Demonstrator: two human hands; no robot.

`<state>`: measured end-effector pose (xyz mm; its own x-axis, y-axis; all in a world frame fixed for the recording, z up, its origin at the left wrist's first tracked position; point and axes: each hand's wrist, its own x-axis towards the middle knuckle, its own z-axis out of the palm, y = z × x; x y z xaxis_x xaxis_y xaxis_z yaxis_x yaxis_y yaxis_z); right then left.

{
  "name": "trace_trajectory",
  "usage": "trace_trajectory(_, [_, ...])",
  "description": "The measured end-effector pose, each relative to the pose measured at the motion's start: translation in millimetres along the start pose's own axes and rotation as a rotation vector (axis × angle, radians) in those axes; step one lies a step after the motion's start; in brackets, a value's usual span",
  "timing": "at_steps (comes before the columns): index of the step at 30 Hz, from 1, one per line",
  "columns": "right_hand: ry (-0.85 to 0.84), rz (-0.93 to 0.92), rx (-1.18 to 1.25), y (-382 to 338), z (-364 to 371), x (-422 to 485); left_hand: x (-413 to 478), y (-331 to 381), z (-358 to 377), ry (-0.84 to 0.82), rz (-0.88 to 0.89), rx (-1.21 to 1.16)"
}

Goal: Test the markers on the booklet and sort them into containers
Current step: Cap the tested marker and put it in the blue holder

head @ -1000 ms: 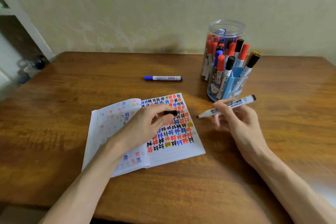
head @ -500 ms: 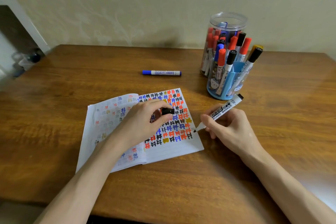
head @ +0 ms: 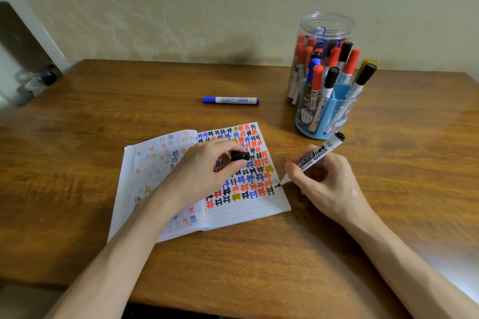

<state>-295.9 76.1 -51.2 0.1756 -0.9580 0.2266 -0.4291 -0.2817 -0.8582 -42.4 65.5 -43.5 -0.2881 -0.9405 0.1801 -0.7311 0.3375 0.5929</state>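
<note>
An open booklet point(head: 248, 210) lies on the wooden table, its right page covered in black, red, blue and yellow test marks. My left hand point(head: 204, 171) rests on the page and pinches a black marker cap point(head: 239, 156). My right hand point(head: 324, 179) grips an uncapped black whiteboard marker point(head: 320, 153) like a pen, its tip touching the right edge of the page. A capped blue marker point(head: 230, 100) lies alone beyond the booklet. A blue desk organiser point(head: 328, 111) and a clear plastic jar point(head: 325, 31) behind it both hold several markers.
The table point(head: 388, 215) is brown wood and backs onto a pale wall. Its front edge runs just below my forearms. At the far left, past the table's corner, small objects sit on the floor by a white frame.
My right hand came down from mid-air and put the marker's tip on the page's right edge. My left hand stayed on the booklet with the cap.
</note>
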Motion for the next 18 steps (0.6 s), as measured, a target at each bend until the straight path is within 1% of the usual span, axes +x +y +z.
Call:
trace_trajectory(2, [0.004, 0.002, 0.021, -0.2, -0.6, 0.1, 0.1, -0.1, -0.2, -0.001, 0.003, 0.01])
trace_trajectory(7, [-0.058, -0.012, 0.007, -0.4, 1.5, -1.0, -0.5, -0.3, 0.0, -0.002, 0.004, 0.016])
trace_trajectory(12, [0.012, -0.06, -0.051, 1.6, 1.8, -0.7, -0.4, -0.5, 0.0, 0.004, 0.006, 0.015])
trace_trajectory(15, [0.025, -0.027, -0.017, 1.9, 1.8, -0.4, -0.5, -0.6, 0.0, 0.006, 0.011, 0.019])
trace_trajectory(18, [0.003, -0.006, 0.009, -2.2, 1.4, -0.8, -0.9, -1.2, -0.2, 0.006, 0.016, 0.021])
